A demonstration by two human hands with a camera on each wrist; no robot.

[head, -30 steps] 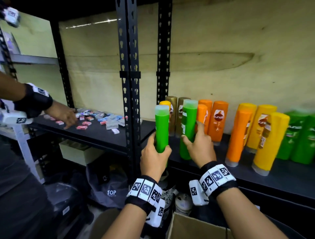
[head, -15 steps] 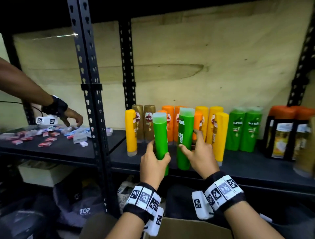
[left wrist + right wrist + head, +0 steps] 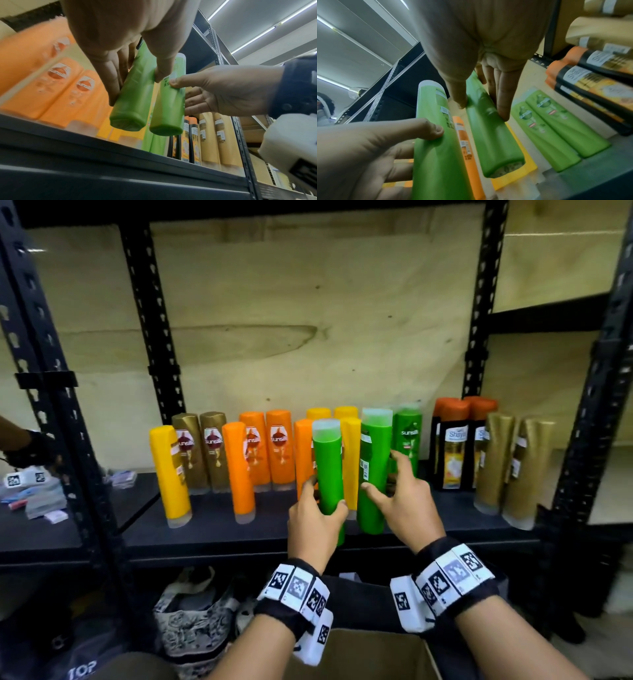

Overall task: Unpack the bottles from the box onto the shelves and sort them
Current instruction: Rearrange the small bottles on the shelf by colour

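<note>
I hold two green bottles upright in front of the black shelf (image 3: 274, 530). My left hand (image 3: 325, 494) grips one green bottle (image 3: 328, 470) around its lower half. My right hand (image 3: 380, 474) grips the other green bottle (image 3: 375, 474) just to the right, thumb on its near side. In the left wrist view both bottle bases (image 3: 127, 123) (image 3: 165, 129) hang above the shelf edge. Two more green bottles (image 3: 408, 440) stand at the back behind my right hand. The cardboard box (image 3: 359, 655) lies below my wrists.
Yellow (image 3: 169, 474), brown (image 3: 202, 450) and orange bottles (image 3: 281, 450) fill the shelf's left part. Black orange-capped bottles (image 3: 454, 446) and gold bottles (image 3: 513, 467) stand at the right. Black uprights (image 3: 51, 405) (image 3: 589, 422) frame the bay. Another person's hand (image 3: 24, 453) works at far left.
Both hands have carried the green bottles to the right along the shelf, from the orange bottles to in front of the green ones. The grips have not changed.
</note>
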